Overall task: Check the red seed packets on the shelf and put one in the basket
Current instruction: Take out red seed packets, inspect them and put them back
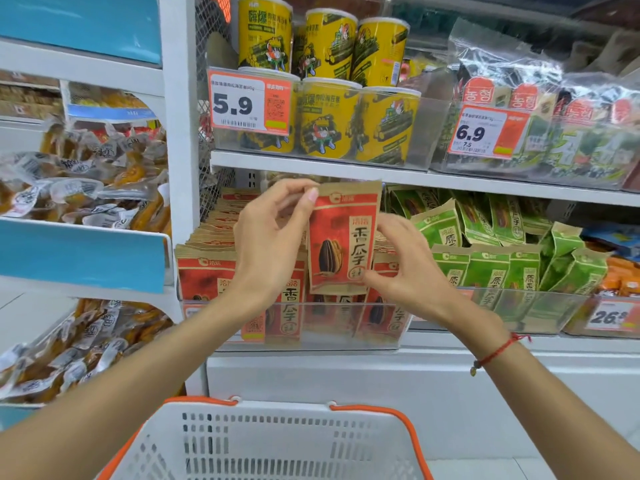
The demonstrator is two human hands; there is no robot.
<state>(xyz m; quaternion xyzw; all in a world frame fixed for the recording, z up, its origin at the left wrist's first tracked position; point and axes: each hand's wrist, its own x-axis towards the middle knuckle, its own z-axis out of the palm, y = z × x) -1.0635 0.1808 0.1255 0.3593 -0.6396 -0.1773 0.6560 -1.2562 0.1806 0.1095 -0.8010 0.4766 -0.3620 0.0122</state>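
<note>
Two hands hold one red seed packet point(341, 239) up, above the shelf's other red packets point(207, 271) and the white basket point(277, 441). Left hand point(268, 237) pinches its top corner; right hand point(405, 268) pinches its bottom corner. Such small pinches might slip, and it could drop past the basket.

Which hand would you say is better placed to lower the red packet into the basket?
Probably the left hand: it pinches the red packet at its top corner, the basket below. The right hand only holds the lower edge.
</note>
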